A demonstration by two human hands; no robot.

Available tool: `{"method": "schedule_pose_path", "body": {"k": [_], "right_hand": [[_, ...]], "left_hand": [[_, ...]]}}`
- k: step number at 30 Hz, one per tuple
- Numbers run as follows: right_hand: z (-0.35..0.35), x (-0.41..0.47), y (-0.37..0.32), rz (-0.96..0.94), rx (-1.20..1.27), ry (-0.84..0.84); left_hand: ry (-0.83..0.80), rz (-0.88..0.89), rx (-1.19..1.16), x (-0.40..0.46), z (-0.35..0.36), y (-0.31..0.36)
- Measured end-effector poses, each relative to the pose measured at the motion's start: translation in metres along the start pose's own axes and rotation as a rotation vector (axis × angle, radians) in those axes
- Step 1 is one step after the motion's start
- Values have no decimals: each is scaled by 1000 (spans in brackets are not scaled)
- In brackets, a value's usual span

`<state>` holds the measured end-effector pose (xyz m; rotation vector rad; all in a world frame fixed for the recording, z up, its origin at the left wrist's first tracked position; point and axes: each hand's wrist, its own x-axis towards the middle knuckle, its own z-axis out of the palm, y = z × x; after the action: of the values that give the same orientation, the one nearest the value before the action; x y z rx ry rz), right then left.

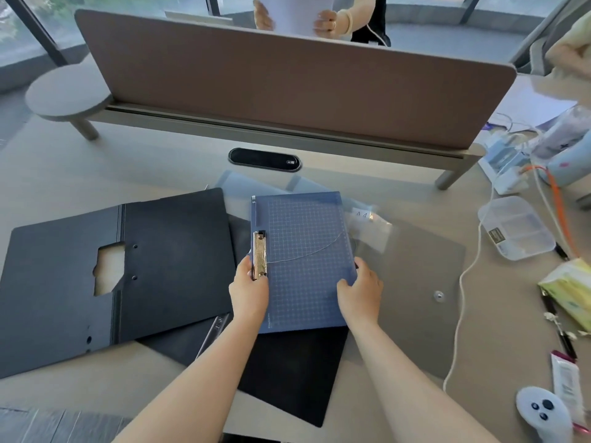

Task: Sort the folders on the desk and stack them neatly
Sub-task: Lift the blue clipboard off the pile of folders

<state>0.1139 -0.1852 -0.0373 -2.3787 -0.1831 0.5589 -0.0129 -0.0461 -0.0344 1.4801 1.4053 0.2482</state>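
Note:
A blue gridded clipboard [303, 257] with a metal clip on its left side is held over the desk's middle. My left hand [249, 290] grips its left edge at the clip, and my right hand [359, 290] grips its right edge. An open black folder [118, 276] lies flat to the left. Another black folder [287, 369] lies under the clipboard, towards me. A grey translucent snap folder [422, 289] lies to the right. Clear plastic sleeves [252, 183] stick out behind the clipboard.
A brown divider panel [287, 81] stands across the desk's far side, with a black cable port [264, 159] before it. At right are a clear plastic box [516, 228], a white cable [460, 314], a tissue pack [569, 289], pens and a white controller [543, 414]. Another person holds paper beyond the divider.

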Motion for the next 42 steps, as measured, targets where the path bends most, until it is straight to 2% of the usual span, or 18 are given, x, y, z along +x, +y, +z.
{"method": "schedule_pose_path", "body": {"k": [5,8,13,18,25,29,33,37,42], "right_hand": [[-6,-10,10,46,91,-3],[-8,-16,19,49,98,-29],[-13,-27,35,62,-1,-88],[-19,-34,54,24,-227,-153],[-25,-32,56,-72,-383,-207],[-30,-33,52,-75,-399,-211],[-29,-36,37,-164,-379,-184],[-4,-40,3,-312,-225,-331],[38,-56,-50,-373,-135,-458]], "left_hand": [[41,-156,-151,-4,-8,2],[20,-206,-68,-9,-10,-1],[35,-181,84,-24,-7,-17],[72,-130,209,-44,-5,-28],[88,-62,246,-51,-1,-38],[94,-37,237,-47,-3,-39],[122,2,209,-46,-8,-39],[170,82,234,-36,-24,-38],[247,148,322,-13,-62,-41]]}}
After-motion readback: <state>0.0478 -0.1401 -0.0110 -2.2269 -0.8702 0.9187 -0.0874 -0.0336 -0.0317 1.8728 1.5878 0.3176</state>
